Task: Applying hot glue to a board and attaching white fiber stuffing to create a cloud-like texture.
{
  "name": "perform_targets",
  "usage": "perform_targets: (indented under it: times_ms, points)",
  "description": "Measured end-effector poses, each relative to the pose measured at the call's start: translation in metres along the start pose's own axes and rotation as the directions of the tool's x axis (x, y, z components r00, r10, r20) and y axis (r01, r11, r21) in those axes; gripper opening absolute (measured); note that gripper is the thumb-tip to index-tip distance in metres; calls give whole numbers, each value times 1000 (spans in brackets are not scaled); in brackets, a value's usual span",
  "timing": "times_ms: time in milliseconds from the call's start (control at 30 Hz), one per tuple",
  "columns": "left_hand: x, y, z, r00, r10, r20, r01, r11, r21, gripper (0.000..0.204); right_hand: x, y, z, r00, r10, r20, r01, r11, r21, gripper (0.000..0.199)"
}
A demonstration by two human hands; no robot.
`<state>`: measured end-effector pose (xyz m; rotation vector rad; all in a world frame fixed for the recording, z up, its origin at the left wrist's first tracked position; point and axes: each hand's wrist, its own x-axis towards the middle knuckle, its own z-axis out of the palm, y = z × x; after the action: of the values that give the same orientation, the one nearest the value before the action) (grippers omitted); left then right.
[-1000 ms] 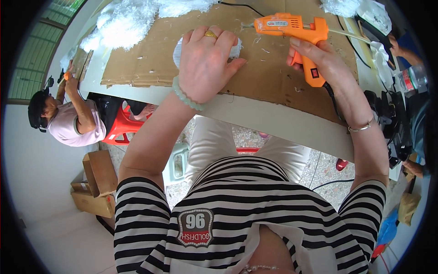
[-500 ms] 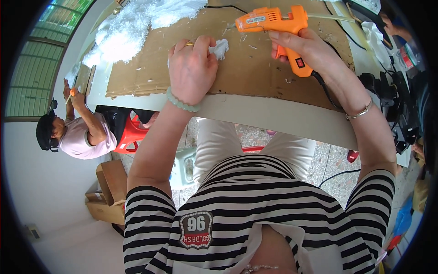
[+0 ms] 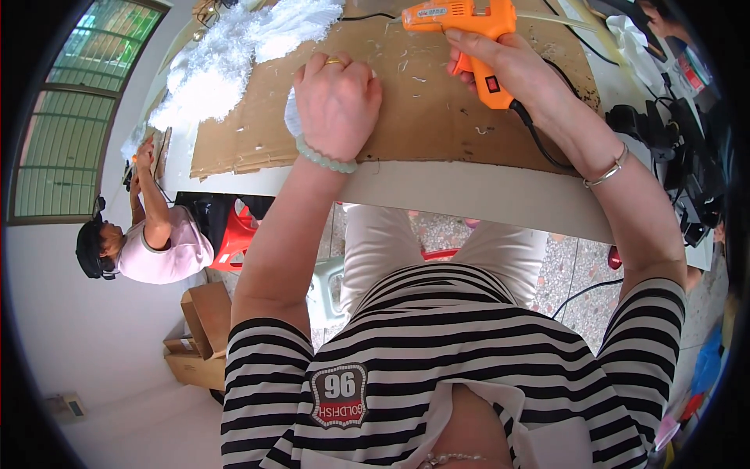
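An orange hot glue gun (image 3: 475,25) is gripped in my right hand (image 3: 504,66), its nozzle pointing left above the cardboard. A pale glue stick (image 3: 556,21) sticks out of its back end, and a black cord runs from the handle. My left hand (image 3: 337,105) is closed with its knuckles up, over the cardboard near its front edge. A small white piece (image 3: 293,116) shows beside its left edge; the fingers hide most of it. To the far left lies a heap of white, fluffy pieces (image 3: 211,82).
A brown cardboard sheet (image 3: 422,129) with scattered glue strings covers the white table (image 3: 469,187). Crumpled white tissue (image 3: 629,43) and black devices (image 3: 644,129) are at the right. A co-worker (image 3: 160,242) sits at the left; another person's hand (image 3: 660,17) shows at the upper right.
The glue gun has shifted slightly up and left in view. My left hand has turned; the white piece now shows at its left instead of its right. The co-worker's arms have moved.
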<state>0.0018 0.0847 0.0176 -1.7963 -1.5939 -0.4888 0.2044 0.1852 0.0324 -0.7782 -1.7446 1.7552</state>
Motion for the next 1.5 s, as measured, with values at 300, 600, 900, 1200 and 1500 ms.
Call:
perform_targets:
  times_ms: [300, 600, 900, 1200, 1500]
  points:
    - [-14, -10, -5, 950, -270, 156, 297, 936, -189, 10, -3, 1, 2, 1000, -11, -2, 11, 1000, 10, 32]
    - [-9, -16, -3, 989, 10, 151, 17, 984, -177, 25, -1, 5, 0, 1000, -23, 0, 23, 1000, -6, 32]
    - [-17, -39, -16, 988, -71, 140, 125, 895, -427, 23, -2, 2, 1, 1000, -10, 10, 11, 999, -35, 34]
    - [-29, -16, -32, 991, -120, 60, 133, 936, -327, 14, -11, -5, 13, 1000, 21, 14, -20, 998, -65, 34]
    - [-28, -30, -5, 991, -104, 86, 126, 945, -303, 8, -12, -6, 13, 1000, 29, 8, -28, 999, -29, 32]
